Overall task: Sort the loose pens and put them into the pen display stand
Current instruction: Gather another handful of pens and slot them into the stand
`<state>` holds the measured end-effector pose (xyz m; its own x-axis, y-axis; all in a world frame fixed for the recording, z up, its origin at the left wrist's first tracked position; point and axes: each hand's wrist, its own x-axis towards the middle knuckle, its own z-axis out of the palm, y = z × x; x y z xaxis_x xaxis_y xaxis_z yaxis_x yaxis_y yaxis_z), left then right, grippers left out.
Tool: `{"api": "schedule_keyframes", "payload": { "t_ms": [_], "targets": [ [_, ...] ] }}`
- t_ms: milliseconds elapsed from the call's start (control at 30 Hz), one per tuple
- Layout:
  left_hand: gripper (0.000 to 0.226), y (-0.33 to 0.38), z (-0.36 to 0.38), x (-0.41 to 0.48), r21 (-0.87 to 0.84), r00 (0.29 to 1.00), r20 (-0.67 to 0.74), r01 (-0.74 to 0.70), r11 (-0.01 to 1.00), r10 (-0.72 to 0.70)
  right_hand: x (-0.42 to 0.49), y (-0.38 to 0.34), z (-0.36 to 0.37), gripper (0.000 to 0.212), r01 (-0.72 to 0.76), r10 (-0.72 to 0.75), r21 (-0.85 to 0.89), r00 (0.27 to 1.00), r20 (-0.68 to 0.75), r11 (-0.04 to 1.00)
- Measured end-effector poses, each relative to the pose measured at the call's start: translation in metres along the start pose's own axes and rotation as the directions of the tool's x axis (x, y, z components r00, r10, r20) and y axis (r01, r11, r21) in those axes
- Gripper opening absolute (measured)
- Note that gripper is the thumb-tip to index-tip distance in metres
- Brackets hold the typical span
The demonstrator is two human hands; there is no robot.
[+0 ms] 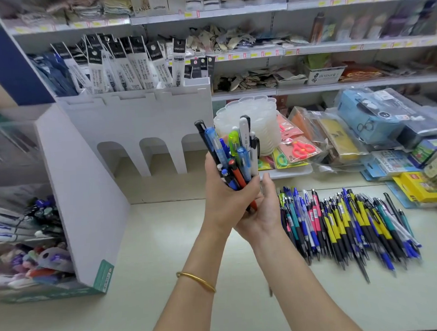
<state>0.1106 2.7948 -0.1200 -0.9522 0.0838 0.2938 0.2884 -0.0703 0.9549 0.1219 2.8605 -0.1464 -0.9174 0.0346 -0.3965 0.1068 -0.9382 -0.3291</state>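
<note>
The left hand [224, 195] is gripping the pen bundle [233, 154] upright, fingers curled; the right hand [263, 213], fingers relaxed, is propping its tips, probably evening them.

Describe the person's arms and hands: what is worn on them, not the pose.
Both forearms are bare, with no sleeves in view. The left hand and the right hand wear no gloves. A thin gold bangle circles the left forearm; nothing shows on the right arm. Rings cannot be made out.
</note>
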Motion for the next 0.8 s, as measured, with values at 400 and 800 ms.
{"api": "schedule_keyframes", "payload": {
  "t_ms": [400,800],
  "targets": [
    [0.059,-0.003,0.006,-0.002,-0.014,0.996,0.045,0.078,0.997,-0.078,0.004,-0.002,0.004,0.041,0.107,-0.108,0.030,0.994,0.027,0.994],
    [0.047,0.010,0.011,0.001,-0.115,0.994,-0.013,0.102,0.988,-0.104,0.012,-0.001,-0.001,0.043,0.049,-0.049,0.059,0.999,-0.005,0.997]
  ]
}}
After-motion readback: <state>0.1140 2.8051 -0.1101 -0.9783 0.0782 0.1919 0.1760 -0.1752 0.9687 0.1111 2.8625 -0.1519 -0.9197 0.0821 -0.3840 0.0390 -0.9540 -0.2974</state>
